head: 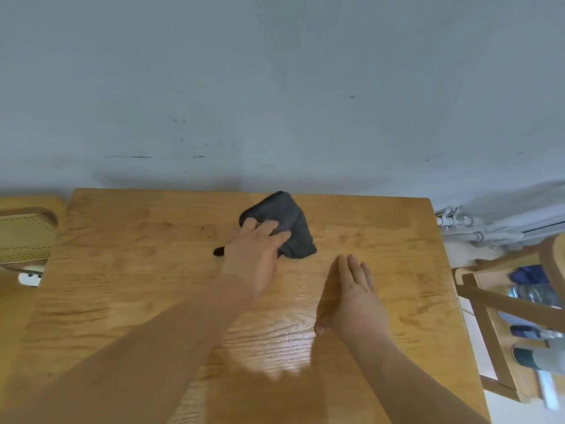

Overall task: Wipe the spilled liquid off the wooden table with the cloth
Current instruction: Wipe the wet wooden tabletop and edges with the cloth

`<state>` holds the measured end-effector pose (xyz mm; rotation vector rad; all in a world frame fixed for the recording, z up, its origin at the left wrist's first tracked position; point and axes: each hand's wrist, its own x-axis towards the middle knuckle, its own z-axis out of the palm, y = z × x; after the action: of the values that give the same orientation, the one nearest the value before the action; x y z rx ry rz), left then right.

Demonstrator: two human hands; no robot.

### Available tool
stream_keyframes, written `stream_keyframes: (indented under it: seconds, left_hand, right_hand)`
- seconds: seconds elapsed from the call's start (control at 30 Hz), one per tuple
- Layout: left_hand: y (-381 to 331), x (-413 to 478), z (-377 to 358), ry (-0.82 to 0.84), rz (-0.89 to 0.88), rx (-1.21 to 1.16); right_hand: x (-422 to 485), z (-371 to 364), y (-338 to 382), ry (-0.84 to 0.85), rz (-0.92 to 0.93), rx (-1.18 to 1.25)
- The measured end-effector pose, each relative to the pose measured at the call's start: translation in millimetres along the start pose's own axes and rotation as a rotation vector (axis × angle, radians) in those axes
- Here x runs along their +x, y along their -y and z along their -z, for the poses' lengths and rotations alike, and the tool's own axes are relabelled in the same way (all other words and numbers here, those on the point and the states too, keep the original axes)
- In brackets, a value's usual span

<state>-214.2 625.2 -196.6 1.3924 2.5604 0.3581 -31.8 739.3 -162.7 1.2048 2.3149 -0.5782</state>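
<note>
— Where do we find the cloth?
— We see the cloth (290, 224) far out on the wooden table (122, 270), near its back edge and roughly midway across, close to the grey wall (275, 87). It is dark grey and bunched into a lumpy mound with soft folds, not spread flat.

— What do our hands do with it?
— Our left hand (253, 255) lies on the cloth's near left side. Its fingers (269, 226) are laid across the fabric, fairly straight, pressing rather than clutching. The thumb is hidden under the hand. Our right hand (351, 298) holds nothing. Its fingers are straight and together, palm down, low over the bare wood to the right of the cloth and apart from it.

— Do we see the spill?
— We see a wet sheen (287, 341) on the wood between our two forearms, nearer to us than the cloth, glinting along the grain. A small black object (218, 251) lies just left of our left hand.

— Any containers?
— Only off the table, on the right: a wooden rack (489, 304) with open shelves. On them we make out what look like bottles, one of them a clear plastic bottle (533, 294), but that edge is too blurred to name the rest.

— And on the left?
— A chair (24, 237) with a woven cane seat stands beside the table.
</note>
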Motion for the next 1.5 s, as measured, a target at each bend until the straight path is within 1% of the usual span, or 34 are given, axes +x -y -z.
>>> stream_keyframes:
  seconds: [0.03, 0.07, 0.1, 0.17, 0.23, 0.27, 0.3, 0.33, 0.4, 0.43, 0.47, 0.5, 0.53, 0.6, 0.67, 0.7, 0.73, 0.77, 0.8, 0.9, 0.93, 0.97, 1.0, 1.03, 1.1, 1.13, 1.17, 1.23, 1.27, 1.3, 1.4, 1.43, 1.47, 1.5]
  left_hand:
    - [-21, 3, -5, 0.001, 0.080, 0.039]
    - [-43, 3, -10, 0.015, 0.080, 0.085]
    - [-62, -2, -14, 0.025, 0.016, 0.103]
    - [-72, -14, -23, 0.068, -0.195, 0.112]
    - [-50, -14, -21, 0.121, -0.367, 0.153]
    - [-35, -9, -17, 0.139, -0.397, 0.218]
    - [-20, -2, -13, 0.149, -0.362, 0.275]
    - [-9, 6, -8, 0.142, -0.245, 0.289]
    - [-6, 20, 1, 0.057, 0.091, 0.233]
    - [-18, 23, 1, 0.040, 0.232, 0.206]
    - [-38, 23, 1, 0.055, 0.333, 0.195]
    - [-60, 18, -3, 0.086, 0.377, 0.189]
    - [-83, 9, -6, 0.107, 0.364, 0.176]
    - [-110, -13, -14, 0.149, 0.174, 0.147]
    - [-93, -17, -9, 0.169, -0.057, 0.107]
    - [-76, -11, -3, 0.188, -0.148, 0.112]
    - [-57, -2, 2, 0.202, -0.199, 0.148]
    - [-40, 11, 7, 0.204, -0.186, 0.196]
    - [-27, 25, 11, 0.192, -0.107, 0.230]
    - [-31, 67, 5, 0.106, 0.329, 0.253]
    - [-43, 75, 1, 0.095, 0.420, 0.263]
    - [-55, 78, -6, 0.092, 0.445, 0.268]
    - [-67, 75, -12, 0.083, 0.412, 0.246]
    - [-78, 66, -19, 0.071, 0.327, 0.209]
    - [-89, 34, -31, 0.066, 0.048, 0.133]
    - [-86, 18, -33, 0.075, -0.086, 0.093]
    - [-75, 6, -31, 0.082, -0.181, 0.050]
    - [-36, -8, -18, 0.092, -0.283, 0.060]
    - [-14, -12, -11, 0.090, -0.282, 0.098]
    - [8, -16, -4, 0.083, -0.218, 0.111]
    - [52, -36, 11, 0.027, 0.140, 0.046]
    - [53, -48, 10, 0.015, 0.188, 0.037]
    - [47, -64, 7, 0.004, 0.178, 0.029]
    - [41, -82, 1, -0.007, 0.118, 0.020]
  right_hand:
    - [1, -2, -1, -0.008, 0.003, 0.008]
    - [1, -3, -2, -0.017, 0.011, 0.011]
    - [0, -3, -3, -0.021, 0.022, 0.016]
    - [-1, -3, -3, -0.017, 0.048, 0.013]
    - [-2, -1, -5, -0.009, 0.067, -0.003]
    - [-2, 0, -6, -0.001, 0.076, -0.017]
    - [0, 0, -7, 0.009, 0.085, -0.033]
    - [1, 0, -8, 0.016, 0.092, -0.050]
    - [3, 1, -7, 0.014, 0.096, -0.081]
    - [4, 1, -6, 0.010, 0.102, -0.097]
    - [4, -2, -4, 0.009, 0.110, -0.120]
    - [4, -3, -3, 0.012, 0.116, -0.151]
    - [4, -5, -2, 0.013, 0.120, -0.175]
    - [6, -5, -2, 0.016, 0.125, -0.201]
    - [7, -3, -6, 0.047, 0.149, -0.224]
    - [7, -2, -7, 0.067, 0.159, -0.219]
    - [7, 0, -9, 0.080, 0.162, -0.206]
    - [8, 2, -10, 0.083, 0.159, -0.200]
    - [8, 2, -9, 0.081, 0.152, -0.191]
    - [10, 0, -7, 0.062, 0.121, -0.151]
    - [11, -3, -6, 0.047, 0.113, -0.134]
    - [11, -4, -5, 0.034, 0.102, -0.116]
    - [13, -8, -5, 0.025, 0.095, -0.101]
    - [14, -10, -6, 0.024, 0.087, -0.085]
    - [14, -12, -5, 0.017, 0.089, -0.065]
    - [13, -11, -5, 0.009, 0.086, -0.060]
    - [11, -10, -4, 0.013, 0.075, -0.052]
    - [7, -2, -3, 0.041, 0.058, -0.042]
    - [5, 3, -2, 0.057, 0.046, -0.046]
    - [4, 8, 0, 0.069, 0.026, -0.053]
    - [8, 13, 17, 0.079, -0.052, -0.089]
    - [9, 14, 25, 0.073, -0.088, -0.127]
    - [8, 15, 33, 0.064, -0.120, -0.168]
    - [7, 15, 37, 0.059, -0.141, -0.205]
